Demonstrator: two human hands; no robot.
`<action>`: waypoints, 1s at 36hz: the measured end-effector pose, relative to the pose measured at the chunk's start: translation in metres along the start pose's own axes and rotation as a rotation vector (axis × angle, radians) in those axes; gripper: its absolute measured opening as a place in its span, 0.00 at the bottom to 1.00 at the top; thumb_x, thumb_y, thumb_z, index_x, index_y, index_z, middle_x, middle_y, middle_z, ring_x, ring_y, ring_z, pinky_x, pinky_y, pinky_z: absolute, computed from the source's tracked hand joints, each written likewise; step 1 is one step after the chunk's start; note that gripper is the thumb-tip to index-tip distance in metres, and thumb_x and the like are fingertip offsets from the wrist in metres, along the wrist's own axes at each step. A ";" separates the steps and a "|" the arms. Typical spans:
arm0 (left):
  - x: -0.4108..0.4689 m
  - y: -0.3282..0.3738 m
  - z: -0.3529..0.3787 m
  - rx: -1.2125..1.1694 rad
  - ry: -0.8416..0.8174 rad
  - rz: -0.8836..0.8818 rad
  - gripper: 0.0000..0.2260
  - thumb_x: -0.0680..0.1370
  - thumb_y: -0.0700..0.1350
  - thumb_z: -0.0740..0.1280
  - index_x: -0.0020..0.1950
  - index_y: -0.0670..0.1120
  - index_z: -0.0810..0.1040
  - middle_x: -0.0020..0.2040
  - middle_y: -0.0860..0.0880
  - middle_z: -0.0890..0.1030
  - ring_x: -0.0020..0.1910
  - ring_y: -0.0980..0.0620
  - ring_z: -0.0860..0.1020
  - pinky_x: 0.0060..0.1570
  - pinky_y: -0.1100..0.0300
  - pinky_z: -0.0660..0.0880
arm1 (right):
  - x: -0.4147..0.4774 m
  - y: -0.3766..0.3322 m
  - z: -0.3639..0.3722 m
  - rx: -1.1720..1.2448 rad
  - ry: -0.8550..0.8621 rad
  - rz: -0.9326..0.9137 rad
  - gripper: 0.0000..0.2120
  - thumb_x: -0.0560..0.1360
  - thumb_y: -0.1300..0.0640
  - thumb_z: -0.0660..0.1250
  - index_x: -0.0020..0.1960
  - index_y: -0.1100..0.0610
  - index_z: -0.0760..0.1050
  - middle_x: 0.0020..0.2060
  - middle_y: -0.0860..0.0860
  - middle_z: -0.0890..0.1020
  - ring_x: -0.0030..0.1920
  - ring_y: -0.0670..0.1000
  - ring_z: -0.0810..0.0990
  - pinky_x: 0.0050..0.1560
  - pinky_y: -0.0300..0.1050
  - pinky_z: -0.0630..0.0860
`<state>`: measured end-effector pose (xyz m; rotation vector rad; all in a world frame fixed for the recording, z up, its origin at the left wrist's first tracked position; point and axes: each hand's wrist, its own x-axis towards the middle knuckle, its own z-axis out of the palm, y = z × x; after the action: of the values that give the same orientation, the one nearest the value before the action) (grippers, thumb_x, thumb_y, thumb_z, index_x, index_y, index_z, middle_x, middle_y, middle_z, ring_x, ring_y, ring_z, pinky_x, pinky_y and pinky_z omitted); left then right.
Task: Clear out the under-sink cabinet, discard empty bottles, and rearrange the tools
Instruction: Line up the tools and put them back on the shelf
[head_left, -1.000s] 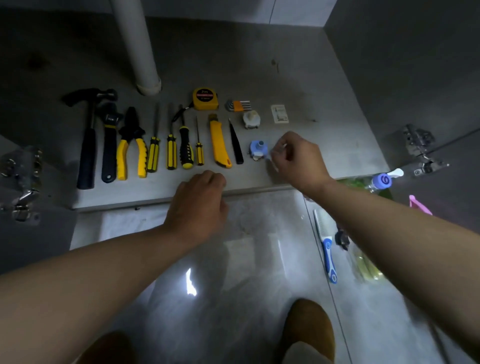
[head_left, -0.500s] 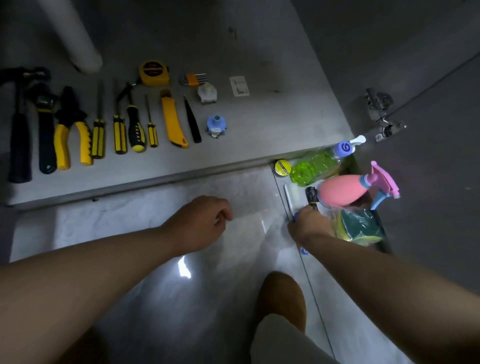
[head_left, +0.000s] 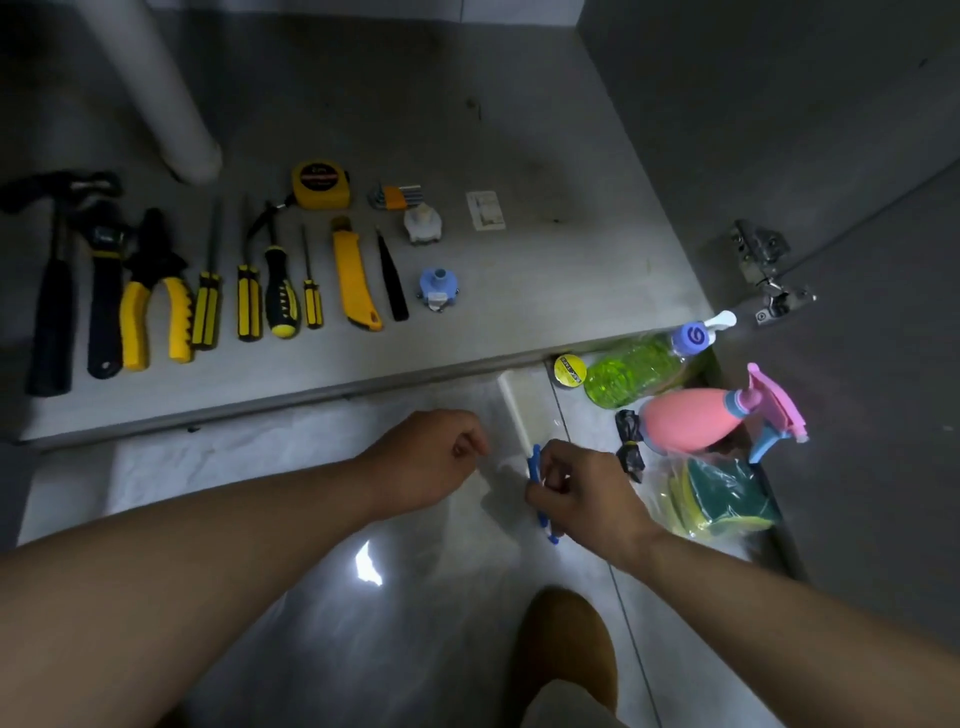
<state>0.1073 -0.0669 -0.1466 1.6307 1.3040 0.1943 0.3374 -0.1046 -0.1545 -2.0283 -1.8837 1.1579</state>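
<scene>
My right hand (head_left: 582, 496) is closed around a blue-and-white brush (head_left: 517, 415), lifted off the floor tiles with its white end pointing toward the cabinet. My left hand (head_left: 423, 457) hovers beside it, fingers curled with nothing in them. On the cabinet floor (head_left: 545, 270) lies a row of tools: hammer (head_left: 52, 306), wrench (head_left: 104, 291), pliers (head_left: 153, 296), screwdrivers (head_left: 280, 291), yellow utility knife (head_left: 353, 275), tape measure (head_left: 319, 184), hex keys (head_left: 395, 196) and a blue fitting (head_left: 438, 288).
On the floor at right lie a green bottle (head_left: 636, 369), a pink spray bottle (head_left: 706, 418), a yellow tape roll (head_left: 570, 370), a black bundle (head_left: 628, 441) and bagged sponges (head_left: 722, 499). The drain pipe (head_left: 156, 93) stands at back left. Door hinge (head_left: 763, 270) at right. My shoe (head_left: 566, 639) is below.
My right hand left the blue fitting on the cabinet floor, dropped to the floor items and picked up the brush. My left hand pulled back from the cabinet edge.
</scene>
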 end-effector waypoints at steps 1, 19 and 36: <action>0.001 0.002 -0.003 -0.009 0.018 0.010 0.07 0.80 0.43 0.67 0.55 0.50 0.82 0.50 0.54 0.83 0.49 0.59 0.81 0.54 0.60 0.79 | 0.005 -0.011 -0.003 0.020 0.037 -0.015 0.11 0.69 0.55 0.72 0.37 0.56 0.70 0.27 0.51 0.80 0.28 0.49 0.81 0.33 0.50 0.78; -0.012 0.004 -0.069 0.119 0.304 0.147 0.07 0.79 0.42 0.65 0.52 0.52 0.80 0.47 0.56 0.81 0.46 0.56 0.79 0.48 0.51 0.79 | 0.156 -0.139 -0.055 -0.339 0.226 0.051 0.14 0.72 0.45 0.72 0.48 0.54 0.77 0.43 0.54 0.80 0.42 0.55 0.77 0.40 0.43 0.70; -0.010 0.106 -0.069 0.632 -0.102 0.065 0.10 0.80 0.45 0.62 0.58 0.54 0.79 0.52 0.53 0.81 0.52 0.51 0.78 0.49 0.59 0.74 | 0.008 -0.028 -0.096 -0.155 -0.345 0.225 0.13 0.79 0.56 0.64 0.55 0.65 0.79 0.43 0.61 0.83 0.37 0.57 0.82 0.29 0.40 0.74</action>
<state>0.1276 -0.0262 -0.0280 2.1772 1.3079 -0.2910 0.3730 -0.0549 -0.0754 -2.2962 -1.9862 1.5498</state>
